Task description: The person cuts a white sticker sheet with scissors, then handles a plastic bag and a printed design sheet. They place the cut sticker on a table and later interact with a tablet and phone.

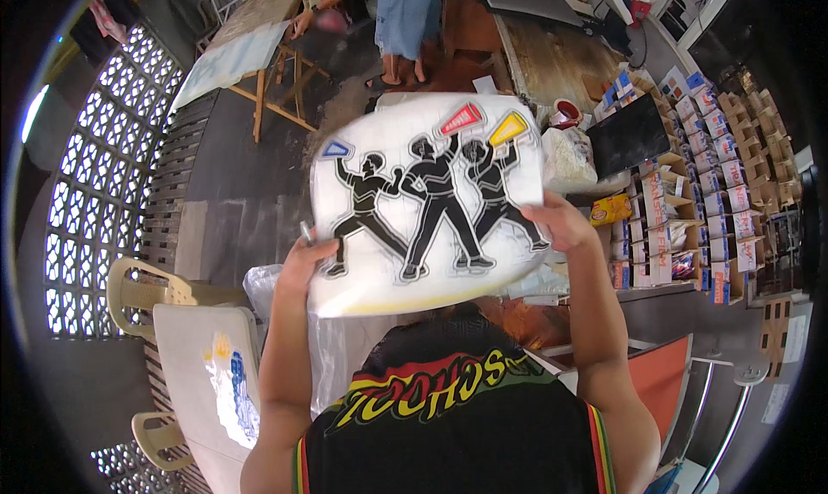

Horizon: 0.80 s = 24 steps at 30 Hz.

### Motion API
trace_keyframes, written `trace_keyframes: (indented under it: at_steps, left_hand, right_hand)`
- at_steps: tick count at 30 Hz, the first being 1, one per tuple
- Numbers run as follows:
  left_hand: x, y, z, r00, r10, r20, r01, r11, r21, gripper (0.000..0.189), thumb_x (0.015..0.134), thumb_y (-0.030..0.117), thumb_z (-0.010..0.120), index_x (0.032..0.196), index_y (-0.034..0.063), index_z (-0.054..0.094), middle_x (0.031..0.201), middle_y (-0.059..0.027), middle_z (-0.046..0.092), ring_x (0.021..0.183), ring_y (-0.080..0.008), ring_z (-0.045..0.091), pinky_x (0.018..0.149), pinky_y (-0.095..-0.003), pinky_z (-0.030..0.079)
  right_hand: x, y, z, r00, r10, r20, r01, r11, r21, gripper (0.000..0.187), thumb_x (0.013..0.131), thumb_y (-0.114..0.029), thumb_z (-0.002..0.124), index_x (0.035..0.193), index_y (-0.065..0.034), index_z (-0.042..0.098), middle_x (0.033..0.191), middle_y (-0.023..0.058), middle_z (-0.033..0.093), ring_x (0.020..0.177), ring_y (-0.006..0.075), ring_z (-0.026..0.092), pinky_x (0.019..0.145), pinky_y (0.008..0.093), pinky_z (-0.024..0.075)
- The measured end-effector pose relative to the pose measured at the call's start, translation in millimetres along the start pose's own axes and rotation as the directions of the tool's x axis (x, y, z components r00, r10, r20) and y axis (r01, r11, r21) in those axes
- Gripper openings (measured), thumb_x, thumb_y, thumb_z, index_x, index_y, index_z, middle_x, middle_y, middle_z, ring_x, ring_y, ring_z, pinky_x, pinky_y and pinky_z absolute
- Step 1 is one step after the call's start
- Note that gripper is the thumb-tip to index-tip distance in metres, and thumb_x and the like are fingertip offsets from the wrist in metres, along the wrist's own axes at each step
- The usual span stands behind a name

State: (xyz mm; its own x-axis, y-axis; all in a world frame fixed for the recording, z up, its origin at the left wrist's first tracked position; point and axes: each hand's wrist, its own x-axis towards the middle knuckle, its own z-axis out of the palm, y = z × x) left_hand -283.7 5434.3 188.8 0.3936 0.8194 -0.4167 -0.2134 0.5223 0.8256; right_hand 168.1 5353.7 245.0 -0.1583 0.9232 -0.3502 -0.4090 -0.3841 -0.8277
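In front of my chest I hold up a large white sheet (381, 271) by its two side edges. Its surface bears three black cut-out style figures with blue, red and yellow megaphones. My left hand (303, 258) grips the left edge, thumb on the face. A thin silvery tool (305, 232), too small to name, sticks up from that same hand. At the right edge my right hand (561, 223) pinches the sheet, fingers hidden behind it. The sheet bows slightly, and its lower edge looks yellowish.
A person's hand (301, 25) touches a translucent sheet (233, 60) on a trestle table ahead. Cardboard box racks (705, 190), a dark monitor (631, 135) and a yellow snack bag (610, 209) stand right. A pale table (194, 371) and plastic chairs (145, 290) are left.
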Motion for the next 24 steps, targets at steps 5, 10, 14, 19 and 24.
trace_keyframes:
  at_steps: [5,10,14,19,24]
  left_hand:
    - [32.6,-40.2,-1.4,0.998,0.019,-0.064,0.001,0.956,0.293,0.041,0.084,0.003,0.072,0.124,-0.0036,0.062,0.104,-0.0062,0.071,0.089,-0.0153,0.068,0.083,-0.0322,0.055]
    - [36.0,-57.1,7.8,1.000,0.001,0.026,-0.018,0.777,0.629,0.041,0.084,0.004,0.069,0.124,-0.0011,0.064,0.106,-0.0030,0.070,0.092,-0.0102,0.062,0.087,-0.0289,0.049]
    - [20.9,-33.2,23.3,0.996,0.070,-0.049,-0.029,0.820,0.572,0.033,0.087,0.006,0.070,0.119,-0.0034,0.066,0.105,-0.0068,0.071,0.093,-0.0112,0.064,0.084,-0.0293,0.052]
    - [29.8,-14.3,16.3,0.992,-0.078,-0.102,0.113,0.906,0.408,0.035,0.088,0.007,0.072,0.121,-0.0034,0.064,0.107,-0.0068,0.071,0.091,-0.0128,0.067,0.081,-0.0300,0.055]
    - [56.2,-34.9,14.3,0.999,-0.052,0.006,0.042,0.866,0.499,0.039,0.087,0.015,0.076,0.121,-0.0011,0.064,0.103,-0.0028,0.069,0.090,-0.0095,0.062,0.085,-0.0286,0.051]
  right_hand:
    - [24.7,63.0,-12.6,0.976,-0.046,-0.215,-0.090,0.808,-0.582,0.035,0.091,-0.010,0.065,0.124,-0.0006,0.063,0.113,0.0113,0.070,0.101,0.0213,0.065,0.092,0.0349,0.0489]
    - [33.6,95.8,-11.2,0.964,0.000,-0.266,-0.226,0.533,-0.815,0.036,0.084,-0.014,0.068,0.116,0.0031,0.064,0.102,0.0183,0.071,0.097,0.0239,0.065,0.087,0.0357,0.0493]
    - [19.9,66.3,-10.3,0.976,-0.103,-0.193,-0.069,0.694,-0.717,0.035,0.089,-0.012,0.067,0.121,0.0010,0.062,0.109,0.0129,0.070,0.099,0.0197,0.064,0.087,0.0343,0.0496]
    - [10.0,49.1,-31.5,0.978,0.115,-0.176,-0.186,0.865,-0.466,0.043,0.089,-0.004,0.070,0.130,-0.0031,0.058,0.115,0.0051,0.067,0.099,0.0144,0.061,0.086,0.0326,0.0497]
    - [34.6,85.8,-43.2,0.962,0.045,-0.270,-0.183,0.840,-0.511,0.046,0.084,0.003,0.068,0.129,-0.0034,0.059,0.104,0.0075,0.070,0.087,0.0146,0.063,0.078,0.0326,0.0520]
